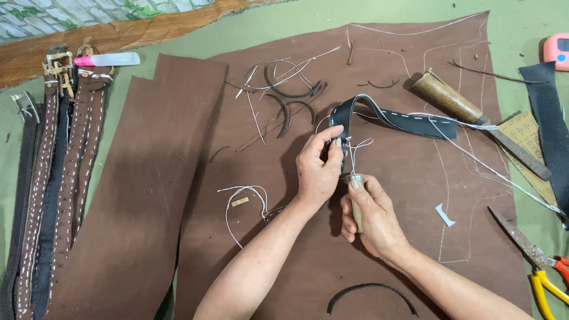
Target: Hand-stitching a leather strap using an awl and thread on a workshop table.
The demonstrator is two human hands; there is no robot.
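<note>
My left hand [317, 166] pinches the folded end of a black leather strap [396, 118] with white stitching, which arches up and lies to the right on a brown leather sheet [249, 195]. My right hand [370, 216] grips a wooden-handled awl [355, 201] with a metal collar, its tip up against the strap end. White thread [468, 151] runs from the strap toward the right edge.
Finished stitched belts [59, 178] lie at the left with buckles and a pink-tipped tube [109, 59]. A wooden-handled tool [468, 112], black strip [554, 130], scissors with yellow and red handles [542, 272], curved leather trimmings [296, 89] and thread scraps [249, 198] lie around.
</note>
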